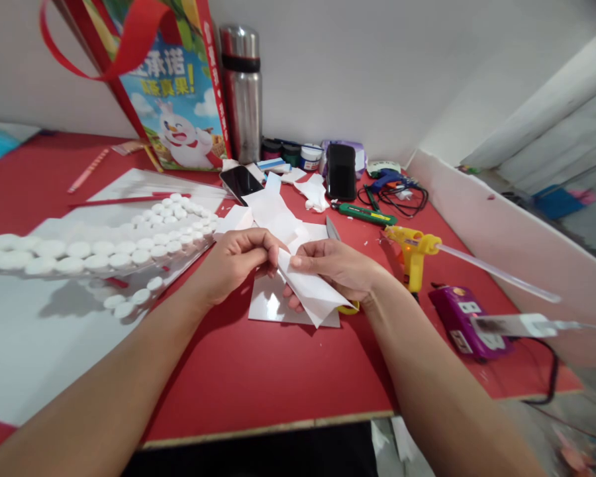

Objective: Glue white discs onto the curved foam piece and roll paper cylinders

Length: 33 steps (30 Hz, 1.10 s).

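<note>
A: What are the hands doing at the red worktop (pixel 278 377)?

B: The left hand (pixel 243 257) is curling nearly closed, its thumb and fingertips pinching the narrow upper end of a piece of white paper (pixel 315 289). The right hand (pixel 338 265) is gripping the same piece, its thumb pressing on top while its fingers are bending underneath.

A: Where is the paper sitting, and how is it looking?

B: It is hanging between the two hands, over a glossy white card (pixel 265 306) that is lying on the worktop. It is slanting down from left to right, widening from its narrow end and curving along its length, with pointed corners showing at the lower edge.

A: And around it?

B: A yellow glue gun (pixel 412 250) is resting to the right, while a structure of white discs (pixel 99 255) is standing to the left.
</note>
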Available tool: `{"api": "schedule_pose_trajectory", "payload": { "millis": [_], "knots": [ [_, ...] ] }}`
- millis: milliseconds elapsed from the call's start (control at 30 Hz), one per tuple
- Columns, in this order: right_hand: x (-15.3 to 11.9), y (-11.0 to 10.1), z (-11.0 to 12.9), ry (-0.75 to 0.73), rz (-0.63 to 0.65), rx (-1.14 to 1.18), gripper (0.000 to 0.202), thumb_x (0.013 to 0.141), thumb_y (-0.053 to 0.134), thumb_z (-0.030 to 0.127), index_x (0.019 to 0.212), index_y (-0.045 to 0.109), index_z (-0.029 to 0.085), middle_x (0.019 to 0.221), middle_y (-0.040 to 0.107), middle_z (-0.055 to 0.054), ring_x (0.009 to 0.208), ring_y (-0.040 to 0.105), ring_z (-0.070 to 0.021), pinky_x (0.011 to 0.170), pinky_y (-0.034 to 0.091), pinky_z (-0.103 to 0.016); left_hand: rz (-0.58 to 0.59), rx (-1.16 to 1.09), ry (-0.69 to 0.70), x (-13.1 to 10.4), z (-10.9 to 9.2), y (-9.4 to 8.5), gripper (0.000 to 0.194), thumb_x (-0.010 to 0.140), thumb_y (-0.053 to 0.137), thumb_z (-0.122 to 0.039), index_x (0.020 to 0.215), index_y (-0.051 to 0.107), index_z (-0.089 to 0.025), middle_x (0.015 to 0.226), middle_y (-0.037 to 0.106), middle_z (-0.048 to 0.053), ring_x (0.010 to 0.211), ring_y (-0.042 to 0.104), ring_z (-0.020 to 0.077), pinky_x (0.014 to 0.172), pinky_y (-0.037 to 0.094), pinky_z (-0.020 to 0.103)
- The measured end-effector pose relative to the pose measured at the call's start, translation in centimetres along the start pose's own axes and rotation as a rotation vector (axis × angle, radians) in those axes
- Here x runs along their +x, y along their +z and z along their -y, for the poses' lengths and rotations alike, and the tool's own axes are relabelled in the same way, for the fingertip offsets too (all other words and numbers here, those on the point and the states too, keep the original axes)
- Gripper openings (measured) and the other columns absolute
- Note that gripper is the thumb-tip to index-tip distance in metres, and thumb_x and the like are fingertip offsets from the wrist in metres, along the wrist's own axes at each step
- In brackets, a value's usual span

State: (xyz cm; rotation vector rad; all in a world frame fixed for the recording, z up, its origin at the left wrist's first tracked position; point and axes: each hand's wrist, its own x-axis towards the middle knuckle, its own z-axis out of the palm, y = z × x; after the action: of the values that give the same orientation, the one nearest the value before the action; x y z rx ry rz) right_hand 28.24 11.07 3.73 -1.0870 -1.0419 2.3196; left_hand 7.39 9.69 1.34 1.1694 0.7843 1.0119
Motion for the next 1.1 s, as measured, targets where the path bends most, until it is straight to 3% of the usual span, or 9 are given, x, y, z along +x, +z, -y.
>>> {"api": "schedule_pose_trajectory", "payload": {
  "millis": [167, 300, 433, 533, 600, 667, 800, 967, 1100],
  "knots": [
    [-0.1, 0.2, 0.0, -0.060, -0.078, -0.025, 0.038, 0.073, 0.090, 0.026, 0.078, 0.052, 0.021, 0.070, 0.078, -0.008, 0.061, 0.077, -0.0240, 0.059, 0.065, -0.036, -0.021, 0.003, -0.013, 0.1, -0.2, 0.0, 0.013, 0.082, 0.063, -0.011, 0.071, 0.066, -0.016, 0.080, 0.069, 0.003, 0.061, 0.057, 0.0086, 0.059, 0.044, 0.021],
    [-0.5, -0.1, 0.4, -0.076, -0.118, -0.051, 0.036, 0.069, 0.089, 0.019, 0.087, 0.058, 0.021, 0.069, 0.078, -0.006, 0.060, 0.076, -0.0239, 0.060, 0.066, -0.038, -0.072, 0.050, 0.018, 0.3, -0.3, -0.3, 0.010, 0.082, 0.063, -0.010, 0.078, 0.070, -0.016, 0.064, 0.062, 0.000, 0.054, 0.053, 0.0085, 0.054, 0.039, 0.021],
    [-0.8, -0.6, 0.7, -0.088, -0.139, -0.069, 0.030, 0.070, 0.086, 0.016, 0.090, 0.064, 0.018, 0.069, 0.078, -0.007, 0.059, 0.076, -0.0231, 0.061, 0.067, -0.037, -0.152, 0.029, 0.022, 0.5, -0.3, -0.5, 0.005, 0.081, 0.064, -0.013, 0.082, 0.069, -0.015, 0.068, 0.065, 0.001, 0.054, 0.051, 0.0084, 0.053, 0.039, 0.021],
    [-0.8, -0.6, 0.8, -0.077, -0.162, -0.087, 0.028, 0.067, 0.087, 0.016, 0.083, 0.064, 0.018, 0.066, 0.077, -0.006, 0.057, 0.075, -0.0229, 0.060, 0.067, -0.036, -0.189, -0.013, -0.043, 0.4, -0.3, -0.3, 0.015, 0.085, 0.065, -0.025, 0.098, 0.068, -0.017, 0.073, 0.066, 0.001, 0.056, 0.054, 0.0100, 0.052, 0.040, 0.020],
    [-0.8, -0.4, 0.8, -0.060, -0.175, -0.110, 0.027, 0.067, 0.087, 0.016, 0.080, 0.063, 0.018, 0.065, 0.076, -0.006, 0.057, 0.075, -0.0226, 0.058, 0.066, -0.034, -0.150, 0.039, -0.103, 0.4, -0.2, -0.1, 0.026, 0.089, 0.065, -0.039, 0.101, 0.067, -0.017, 0.072, 0.066, 0.002, 0.054, 0.053, 0.0103, 0.047, 0.037, 0.019],
    [-0.8, -0.2, 0.8, -0.048, -0.182, -0.139, 0.025, 0.068, 0.086, 0.016, 0.079, 0.064, 0.018, 0.064, 0.076, -0.006, 0.056, 0.075, -0.0223, 0.054, 0.064, -0.031, -0.077, 0.164, -0.145, 0.3, -0.1, 0.2, 0.034, 0.088, 0.068, -0.048, 0.092, 0.068, -0.015, 0.067, 0.066, 0.002, 0.049, 0.050, 0.0082, 0.044, 0.032, 0.018],
    [-1.0, 0.1, 0.8, -0.041, -0.168, -0.178, 0.025, 0.068, 0.087, 0.018, 0.078, 0.064, 0.019, 0.062, 0.074, -0.004, 0.055, 0.074, -0.0220, 0.047, 0.058, -0.026, 0.002, 0.306, -0.181, 0.2, 0.1, 0.4, 0.031, 0.084, 0.076, -0.043, 0.079, 0.065, -0.015, 0.060, 0.066, 0.000, 0.041, 0.040, 0.0038, 0.042, 0.027, 0.017],
    [-0.9, 0.2, 0.5, -0.043, -0.047, -0.193, 0.029, 0.073, 0.088, 0.033, 0.087, 0.066, 0.019, 0.078, 0.079, -0.008, 0.070, 0.077, -0.0236, 0.056, 0.058, -0.029, 0.040, 0.289, -0.187, 0.0, -0.1, 0.4, 0.031, 0.085, 0.075, -0.042, 0.076, 0.065, -0.015, 0.053, 0.062, -0.002, 0.040, 0.038, 0.0032, 0.041, 0.025, 0.016],
    [-0.4, -0.1, 0.3, -0.167, -0.144, -0.317, 0.036, 0.067, 0.093, 0.035, 0.085, 0.067, 0.017, 0.077, 0.074, -0.003, 0.064, 0.068, -0.0144, 0.053, 0.048, -0.023, 0.026, 0.305, -0.207, 0.0, 0.0, 0.6, 0.032, 0.082, 0.077, -0.043, 0.074, 0.064, -0.015, 0.050, 0.060, -0.002, 0.039, 0.037, 0.0036, 0.039, 0.024, 0.016]
  ]
}}
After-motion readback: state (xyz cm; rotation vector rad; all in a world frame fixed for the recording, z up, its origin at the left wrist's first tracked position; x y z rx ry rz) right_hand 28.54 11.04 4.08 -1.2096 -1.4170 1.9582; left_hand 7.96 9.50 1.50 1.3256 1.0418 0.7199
